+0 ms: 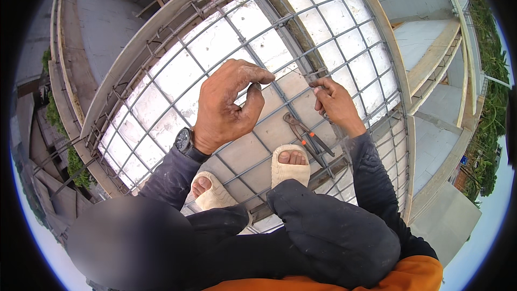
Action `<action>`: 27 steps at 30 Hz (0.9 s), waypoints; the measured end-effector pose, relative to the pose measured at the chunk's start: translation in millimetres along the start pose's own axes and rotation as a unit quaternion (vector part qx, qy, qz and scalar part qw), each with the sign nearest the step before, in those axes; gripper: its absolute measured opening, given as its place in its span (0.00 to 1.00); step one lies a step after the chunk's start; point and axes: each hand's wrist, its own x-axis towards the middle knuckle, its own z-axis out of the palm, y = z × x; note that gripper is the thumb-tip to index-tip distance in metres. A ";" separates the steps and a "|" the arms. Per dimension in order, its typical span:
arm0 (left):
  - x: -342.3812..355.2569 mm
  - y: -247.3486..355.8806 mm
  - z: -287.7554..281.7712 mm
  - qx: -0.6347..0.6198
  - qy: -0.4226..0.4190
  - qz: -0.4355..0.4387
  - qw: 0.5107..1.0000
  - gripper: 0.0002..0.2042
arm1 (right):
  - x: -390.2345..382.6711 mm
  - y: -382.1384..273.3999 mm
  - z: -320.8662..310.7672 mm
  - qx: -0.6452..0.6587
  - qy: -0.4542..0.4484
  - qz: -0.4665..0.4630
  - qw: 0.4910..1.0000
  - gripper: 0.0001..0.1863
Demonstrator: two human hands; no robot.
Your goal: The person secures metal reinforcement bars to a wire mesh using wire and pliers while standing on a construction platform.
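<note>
Mid-frame, over grey steel-bar mesh near orange-and-black-handled metal pincers, the left hand curls loosely, the right hand pinches; contents unclear.

Outdoor building site, steel rebar grid, long formwork boards

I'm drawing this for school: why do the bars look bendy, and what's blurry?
Head view: fisheye distortion bows the rebar grid; head view: a dark rounded patch at lower left is blurred; head view: the pliers look fairly clear.
</note>
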 end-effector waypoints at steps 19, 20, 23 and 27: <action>-44.5 126.5 -2.9 -0.025 -0.336 0.130 0.933 0.13 | -64.6 11.7 20.0 -0.109 0.032 0.004 0.993 0.19; -48.6 94.9 9.7 0.014 -0.354 0.074 0.932 0.16 | -66.0 13.6 18.1 -0.110 0.052 0.004 0.993 0.19; -84.8 -18.7 13.6 0.226 -0.198 -0.139 0.944 0.20 | -57.3 -1.2 14.8 -0.140 0.044 -0.027 0.989 0.19; -109.5 -73.8 28.5 0.332 -0.103 -0.133 0.928 0.24 | -41.9 -5.4 7.8 -0.185 0.045 -0.063 0.980 0.18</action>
